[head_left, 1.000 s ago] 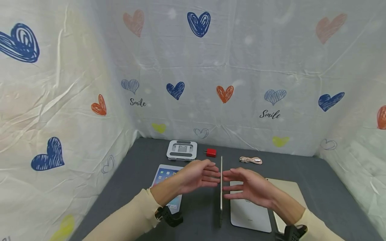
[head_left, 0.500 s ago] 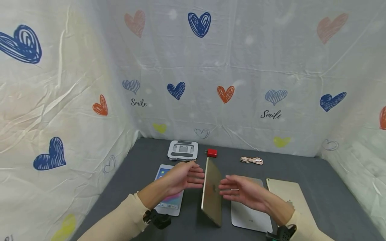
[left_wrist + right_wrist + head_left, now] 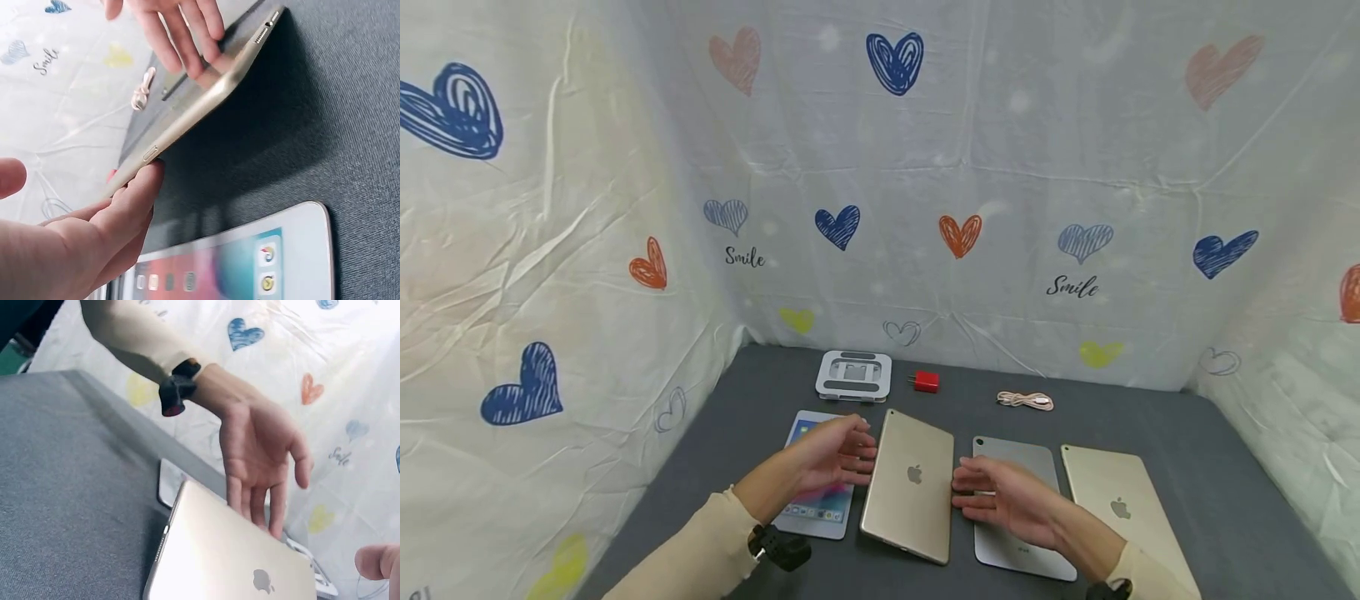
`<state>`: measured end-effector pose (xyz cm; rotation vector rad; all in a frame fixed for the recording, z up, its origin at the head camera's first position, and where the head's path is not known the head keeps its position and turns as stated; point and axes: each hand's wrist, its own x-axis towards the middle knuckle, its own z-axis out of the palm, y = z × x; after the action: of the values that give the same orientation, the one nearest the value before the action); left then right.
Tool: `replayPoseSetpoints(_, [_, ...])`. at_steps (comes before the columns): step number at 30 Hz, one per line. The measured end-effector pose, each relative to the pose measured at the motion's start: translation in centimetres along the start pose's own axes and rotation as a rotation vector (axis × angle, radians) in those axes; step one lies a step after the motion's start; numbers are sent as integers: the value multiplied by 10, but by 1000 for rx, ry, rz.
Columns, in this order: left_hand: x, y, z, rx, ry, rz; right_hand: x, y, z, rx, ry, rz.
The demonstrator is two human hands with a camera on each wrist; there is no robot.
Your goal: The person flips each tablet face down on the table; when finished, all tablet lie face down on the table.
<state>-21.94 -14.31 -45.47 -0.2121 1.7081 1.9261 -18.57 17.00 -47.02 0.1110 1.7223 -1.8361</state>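
Note:
A gold tablet (image 3: 917,508) tilts in the middle of the table, its logo side up and its left long edge raised. My left hand (image 3: 823,458) supports that raised edge with extended fingers, which touch it from below in the left wrist view. Thumb apart, the left palm faces inward in the right wrist view. My right hand (image 3: 1015,500) has its fingers (image 3: 194,37) stretched out at the tablet's right edge, close over its back. Under the left forearm lies a small white tablet (image 3: 820,527) with its screen lit.
Right of the tilted tablet lie a silver tablet (image 3: 1011,454) and another gold tablet (image 3: 1120,479), both face down. Along the back are a grey-white folding stand (image 3: 853,375), a red charger plug (image 3: 926,382) and a coiled cable (image 3: 1026,400). A heart-printed curtain (image 3: 1000,325) surrounds the table.
The gold tablet has gone from standing on edge to leaning left, its back now facing up. My left hand has moved left and down with its raised edge; my right hand stays beside it.

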Motion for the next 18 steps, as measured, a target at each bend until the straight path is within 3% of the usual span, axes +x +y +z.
replayPoseSetpoints(10, [14, -12, 4, 62, 31, -71, -2, -1, 0, 2, 62, 32])
replayPoseSetpoints(18, [14, -14, 13, 175, 13, -45, -4, -1, -3, 8, 70, 33])
